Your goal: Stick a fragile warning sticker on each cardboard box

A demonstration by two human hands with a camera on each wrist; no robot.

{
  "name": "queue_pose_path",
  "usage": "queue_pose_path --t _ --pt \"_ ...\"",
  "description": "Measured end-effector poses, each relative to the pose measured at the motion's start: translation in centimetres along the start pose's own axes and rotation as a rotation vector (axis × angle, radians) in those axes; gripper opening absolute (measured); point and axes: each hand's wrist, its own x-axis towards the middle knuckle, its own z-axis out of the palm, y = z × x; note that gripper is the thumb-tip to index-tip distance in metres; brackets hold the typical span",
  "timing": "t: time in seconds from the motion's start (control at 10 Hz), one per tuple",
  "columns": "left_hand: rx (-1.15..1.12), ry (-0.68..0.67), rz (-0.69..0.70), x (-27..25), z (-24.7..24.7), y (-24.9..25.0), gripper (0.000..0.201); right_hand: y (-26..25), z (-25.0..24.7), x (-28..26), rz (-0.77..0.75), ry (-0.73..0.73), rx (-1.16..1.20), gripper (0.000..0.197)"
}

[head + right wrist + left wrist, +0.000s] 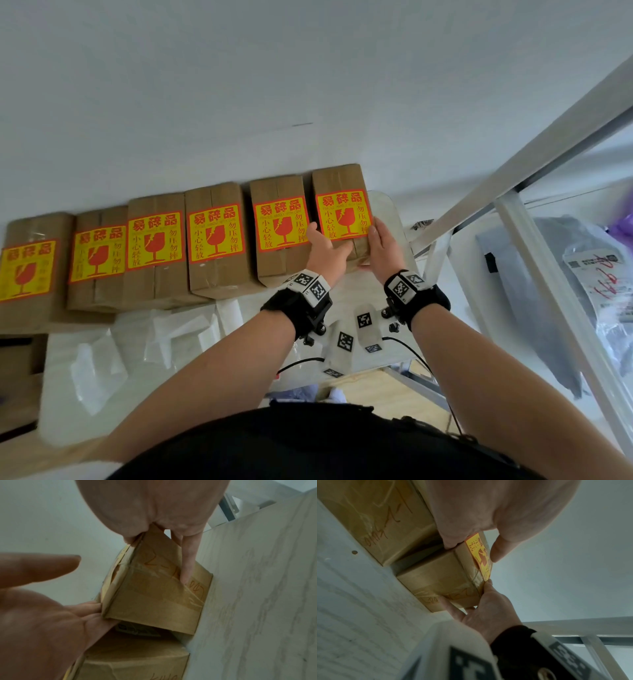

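Fragile sticker (343,214) flat on rightmost box (337,178), 1 o'clock end of a fully stickered row (212,197). Left hand (325,246) flat-fingered on its 9 o'clock side, right hand (382,246) pinching its 5 o'clock corner, probably straightening it.

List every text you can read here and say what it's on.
"易碎品": red heading of each fragile sticker on the boxes.
"小心轻放": sticker's left column.
"勿压勿摔": sticker's right column.
"FRAGILE HANDLE WITH CARE": small line under the heading, barely legible.
Red handwriting on box ends: unreadable.
Printed bag: blurred.
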Motion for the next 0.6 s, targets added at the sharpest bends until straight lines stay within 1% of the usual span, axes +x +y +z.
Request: queue_pose_path --t 0.1,0.2,0.4,0.5,0.6 --pt "0.028 -0.004 -0.008 -0.2 0.1 0.1 0.086 0.2 0.1 0.0 -0.013 -0.010 -0.030 0.034" --pt "0.043 -0.010 -0.022 -0.7 0.2 0.5 0.088 0.1 -0.2 -0.2 -0.022 0.016 -0.094 0.037" --pt "0.115 0.022 0.001 -2.2 0.4 0.8 0.089 -0.1 -2.0 -1.9 0.017 0.084 -0.147 0.047" --pt "0.127 0.026 -0.004 -3.1 0.5 0.6 0.091 0.4 -2.6 -2.7 -0.013 0.155 -0.096 0.046" --pt "0.139 0.034 -0.014 -4.8 0.3 0.6 0.092 0.6 -3.3 -3.5 -0.031 0.235 -0.113 0.044"
